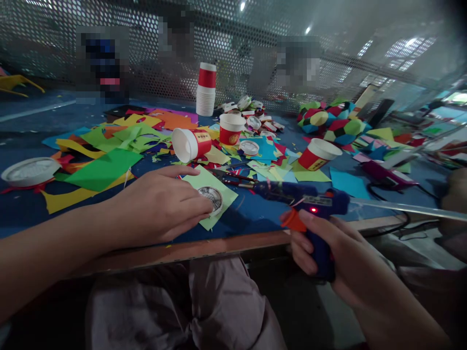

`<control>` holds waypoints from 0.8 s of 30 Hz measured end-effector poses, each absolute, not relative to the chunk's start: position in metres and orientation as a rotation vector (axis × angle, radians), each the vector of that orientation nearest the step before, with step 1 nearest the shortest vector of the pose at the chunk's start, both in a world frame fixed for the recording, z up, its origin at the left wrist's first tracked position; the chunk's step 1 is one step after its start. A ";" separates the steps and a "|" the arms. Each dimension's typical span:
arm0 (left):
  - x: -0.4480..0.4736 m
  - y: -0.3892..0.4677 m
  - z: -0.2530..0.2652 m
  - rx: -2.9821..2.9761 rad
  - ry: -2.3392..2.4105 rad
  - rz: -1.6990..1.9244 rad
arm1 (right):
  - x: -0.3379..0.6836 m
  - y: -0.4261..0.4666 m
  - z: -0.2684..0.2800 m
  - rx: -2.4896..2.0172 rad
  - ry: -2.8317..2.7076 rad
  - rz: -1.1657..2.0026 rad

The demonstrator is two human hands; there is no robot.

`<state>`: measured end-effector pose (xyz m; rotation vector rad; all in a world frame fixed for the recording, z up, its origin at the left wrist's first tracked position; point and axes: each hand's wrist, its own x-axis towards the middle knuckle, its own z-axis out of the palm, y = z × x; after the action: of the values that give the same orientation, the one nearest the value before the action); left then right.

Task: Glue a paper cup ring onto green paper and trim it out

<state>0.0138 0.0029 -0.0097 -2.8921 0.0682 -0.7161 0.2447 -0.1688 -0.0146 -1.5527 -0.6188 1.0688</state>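
The left hand (160,206) lies palm down with its fingers loose, the fingertips pressing on a small round disc (211,199) that sits on a pale green paper square (219,187) near the front edge of the table (36,214). The right hand (328,253) is clenched around the grip of a blue glue gun (310,199), held just off the table edge at about 4 o'clock from the disc, its nozzle pointing toward 9 o'clock and a red light glowing on its body.

The table has a blue top with a brown front lip and is strewn with coloured paper scraps (105,167). At 12 o'clock from the disc a red and white cup (191,143) lies on its side; further out stands a stack of cups (206,90). Another tipped cup (317,154) lies at 2 o'clock, and a white lid (29,171) rests at 9 o'clock. Folded paper balls (328,121) sit at the far right.

Behind the table runs a perforated metal screen (146,48); the blurred shapes beyond it are probably other workers.
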 end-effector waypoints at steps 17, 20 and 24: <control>0.013 0.003 -0.011 -2.857 0.083 -0.703 | 0.267 -0.149 0.002 -1.919 -1.177 1.144; 0.013 0.003 -0.011 -2.888 0.080 -0.698 | 0.269 -0.146 0.004 -1.959 -1.197 1.164; 0.013 0.002 -0.012 -2.919 0.049 -0.712 | 0.269 -0.143 0.006 -1.966 -1.221 1.174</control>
<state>0.0126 0.0019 -0.0123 -2.9192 0.0486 -0.7119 0.2692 -0.1434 0.0058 -1.9657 -1.2214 1.1743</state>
